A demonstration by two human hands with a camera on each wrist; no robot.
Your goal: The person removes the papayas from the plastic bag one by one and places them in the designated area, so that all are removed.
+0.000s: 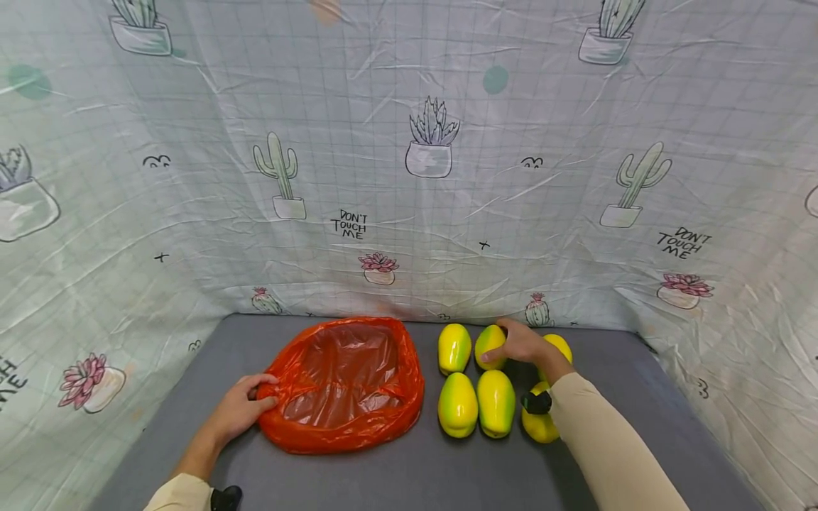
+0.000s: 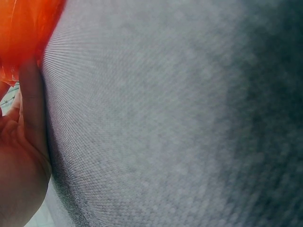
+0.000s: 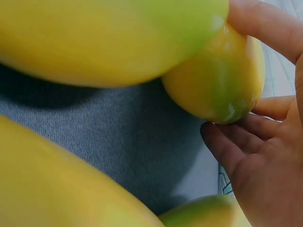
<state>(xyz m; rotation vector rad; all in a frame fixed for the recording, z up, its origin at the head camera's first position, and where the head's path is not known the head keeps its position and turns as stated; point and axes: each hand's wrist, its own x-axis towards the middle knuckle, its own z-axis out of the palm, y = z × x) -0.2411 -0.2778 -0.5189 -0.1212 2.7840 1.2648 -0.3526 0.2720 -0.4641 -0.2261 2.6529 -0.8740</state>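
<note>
An orange-red plastic bag (image 1: 281,426) lies spread on the grey table with its mouth facing up. My left hand (image 1: 239,408) pinches the bag's left rim between thumb and fingers; in the left wrist view, orange plastic (image 2: 28,28) meets the fingertips. To the bag's right, my right hand (image 1: 527,344) grips a glossy yellow-green mango (image 1: 488,342) in the back row. The right wrist view has the thumb on one side of this mango (image 3: 213,80) and the fingers around the other. It appears to be still on the table.
Several other mangoes surround the right hand: one back left (image 1: 454,348), two in front (image 1: 458,406), (image 1: 495,403), and two partly under the right forearm (image 1: 540,426), (image 1: 557,348). A cactus-print cloth (image 1: 447,234) borders the grey table (image 1: 358,482) at the back and sides.
</note>
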